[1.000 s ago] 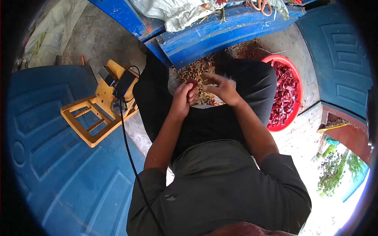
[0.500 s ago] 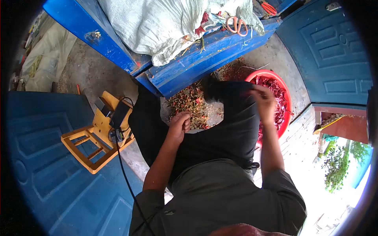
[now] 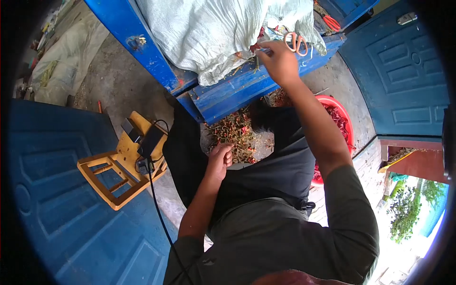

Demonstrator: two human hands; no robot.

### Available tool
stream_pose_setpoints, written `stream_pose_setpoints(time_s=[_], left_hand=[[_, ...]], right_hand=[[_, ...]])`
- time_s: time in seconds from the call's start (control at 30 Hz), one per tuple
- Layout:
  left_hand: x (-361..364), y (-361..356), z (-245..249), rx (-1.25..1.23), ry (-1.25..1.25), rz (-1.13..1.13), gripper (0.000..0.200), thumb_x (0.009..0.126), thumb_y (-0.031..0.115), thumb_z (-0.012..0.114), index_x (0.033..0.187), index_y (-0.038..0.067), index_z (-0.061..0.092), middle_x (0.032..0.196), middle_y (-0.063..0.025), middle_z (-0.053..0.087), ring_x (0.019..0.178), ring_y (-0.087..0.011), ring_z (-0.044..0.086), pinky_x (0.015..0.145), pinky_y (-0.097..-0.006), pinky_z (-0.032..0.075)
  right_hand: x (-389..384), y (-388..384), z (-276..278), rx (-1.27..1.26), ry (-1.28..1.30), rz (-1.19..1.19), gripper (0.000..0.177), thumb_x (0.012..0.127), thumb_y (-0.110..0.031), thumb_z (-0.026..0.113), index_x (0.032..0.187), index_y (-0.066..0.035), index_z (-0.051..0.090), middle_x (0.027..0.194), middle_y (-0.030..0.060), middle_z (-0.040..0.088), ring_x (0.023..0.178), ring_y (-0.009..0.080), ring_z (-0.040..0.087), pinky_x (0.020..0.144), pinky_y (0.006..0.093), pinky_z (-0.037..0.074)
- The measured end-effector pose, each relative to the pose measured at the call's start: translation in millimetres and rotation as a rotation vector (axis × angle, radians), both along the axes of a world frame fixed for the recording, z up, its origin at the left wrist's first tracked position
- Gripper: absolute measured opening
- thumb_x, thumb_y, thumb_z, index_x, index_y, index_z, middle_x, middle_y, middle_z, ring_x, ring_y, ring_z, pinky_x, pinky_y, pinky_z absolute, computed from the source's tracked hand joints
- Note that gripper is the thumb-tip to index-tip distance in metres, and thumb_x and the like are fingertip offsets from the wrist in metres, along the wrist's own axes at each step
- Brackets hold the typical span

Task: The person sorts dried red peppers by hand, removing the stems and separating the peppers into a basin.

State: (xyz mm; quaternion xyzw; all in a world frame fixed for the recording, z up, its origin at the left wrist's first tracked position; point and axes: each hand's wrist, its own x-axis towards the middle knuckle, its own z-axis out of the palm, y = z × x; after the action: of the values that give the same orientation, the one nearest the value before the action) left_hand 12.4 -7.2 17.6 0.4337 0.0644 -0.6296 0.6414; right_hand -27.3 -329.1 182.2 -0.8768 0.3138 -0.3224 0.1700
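Observation:
My left hand (image 3: 220, 160) hangs over my lap with its fingers curled; anything inside them is hidden. Below it on the floor lies a pile of stems and red scraps (image 3: 235, 135). My right hand (image 3: 280, 59) reaches to the edge of the blue bench (image 3: 237, 92), its fingertips at dried red chillies (image 3: 256, 43) by the mouth of the white woven sack (image 3: 204, 33). Whether it grips one is unclear. Pink-handled scissors (image 3: 300, 46) lie just beside it. Under my right arm, a red basin (image 3: 350, 124) holds dark red chillies.
A small wooden chair (image 3: 114, 192) with black devices and a cable (image 3: 154, 199) stands at left. Blue doors (image 3: 61, 190) (image 3: 403, 71) flank both sides. Red-handled scissors (image 3: 331, 23) lie at the bench's back right.
My right hand has moved from above the red basin up to the sack's mouth on the bench. My left hand stays near the same place. The view has shifted slightly.

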Motion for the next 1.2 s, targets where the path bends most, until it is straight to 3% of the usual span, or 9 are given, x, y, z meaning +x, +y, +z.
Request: stream_pose_setpoints(time_s=[0.07,0.13,0.33,0.5,0.57,0.8,0.97,1.13,1.2], left_hand=[[5,5,-2,-0.022,0.009,0.004,0.015,0.096,0.014,0.056,0.105,0.003,0.061,0.067,0.004,0.046,0.054,-0.0067,0.041,0.048,-0.0249,0.033],[5,4,-3,-0.004,0.013,0.044,0.015,0.096,0.014,0.056,0.105,0.004,0.061,0.067,0.0037,0.047,0.055,-0.0068,0.041,0.048,-0.0251,0.034],[8,-4,-7,-0.009,-0.005,0.018,0.014,0.096,0.015,0.056,0.104,0.004,0.061,0.068,0.0034,0.047,0.055,-0.0067,0.041,0.048,-0.0248,0.033],[2,-12,-6,-0.017,-0.021,-0.049,0.014,0.095,0.014,0.057,0.103,0.003,0.061,0.068,0.0034,0.047,0.054,-0.0061,0.04,0.047,-0.0239,0.033],[3,-11,-6,-0.012,-0.013,-0.039,0.014,0.095,0.014,0.057,0.103,0.004,0.061,0.068,0.0036,0.047,0.054,-0.0061,0.041,0.047,-0.0238,0.033],[3,-3,-11,0.005,-0.021,0.012,0.013,0.095,0.015,0.058,0.103,0.006,0.061,0.067,0.005,0.046,0.054,-0.006,0.041,0.047,-0.0237,0.033],[4,-6,-10,0.012,-0.008,0.007,0.012,0.095,0.015,0.059,0.102,0.007,0.061,0.066,0.0056,0.046,0.053,-0.0049,0.04,0.047,-0.0225,0.032],[3,-12,-13,0.012,-0.024,-0.054,0.014,0.095,0.018,0.059,0.103,0.006,0.06,0.068,0.0043,0.045,0.054,-0.0061,0.039,0.048,-0.0245,0.032],[3,-11,-13,0.013,-0.025,-0.054,0.014,0.095,0.018,0.058,0.104,0.006,0.06,0.068,0.004,0.045,0.055,-0.0063,0.04,0.048,-0.0246,0.032]], right_hand=[[35,-19,-12,-0.023,0.264,-0.136,0.023,0.083,-0.028,0.066,0.097,-0.01,0.071,0.103,0.0125,0.068,0.093,0.0347,0.067,0.08,0.0471,0.053],[56,-39,-30,-0.099,0.347,-0.237,0.025,0.083,-0.028,0.065,0.1,-0.01,0.071,0.107,0.0132,0.069,0.097,0.0365,0.067,0.083,0.0481,0.053],[22,-15,-3,0.201,0.351,-0.143,0.034,0.084,-0.027,0.067,0.111,-0.007,0.068,0.096,0.0146,0.071,0.09,0.0335,0.069,0.081,0.0422,0.053],[1,-24,-38,0.14,0.256,-0.074,0.036,0.087,-0.03,0.069,0.116,-0.011,0.069,0.094,0.0129,0.072,0.087,0.0288,0.069,0.081,0.0403,0.053],[6,-19,-30,0.176,0.29,-0.109,0.033,0.087,-0.036,0.065,0.113,-0.017,0.07,0.113,0.0143,0.068,0.1,0.0349,0.066,0.087,0.0429,0.052],[23,-23,-34,0.205,0.36,-0.129,0.037,0.085,-0.038,0.069,0.111,-0.012,0.07,0.11,0.0135,0.068,0.096,0.0323,0.067,0.084,0.0424,0.053],[-1,1,-20,0.448,-0.139,-0.014,0.037,0.087,-0.013,0.072,0.122,-0.003,0.063,0.09,0.0105,0.072,0.075,0.0164,0.068,0.068,0.0302,0.053],[-36,21,-38,0.512,-0.295,0.046,0.033,0.091,-0.009,0.069,0.121,0.0,0.06,0.089,0.0066,0.07,0.072,0.0071,0.06,0.064,0.0246,0.05],[-50,39,-49,0.797,-0.389,0.054,0.03,0.091,-0.01,0.068,0.119,0.0,0.06,0.09,0.0049,0.07,0.072,0.0083,0.062,0.063,0.0232,0.05]])
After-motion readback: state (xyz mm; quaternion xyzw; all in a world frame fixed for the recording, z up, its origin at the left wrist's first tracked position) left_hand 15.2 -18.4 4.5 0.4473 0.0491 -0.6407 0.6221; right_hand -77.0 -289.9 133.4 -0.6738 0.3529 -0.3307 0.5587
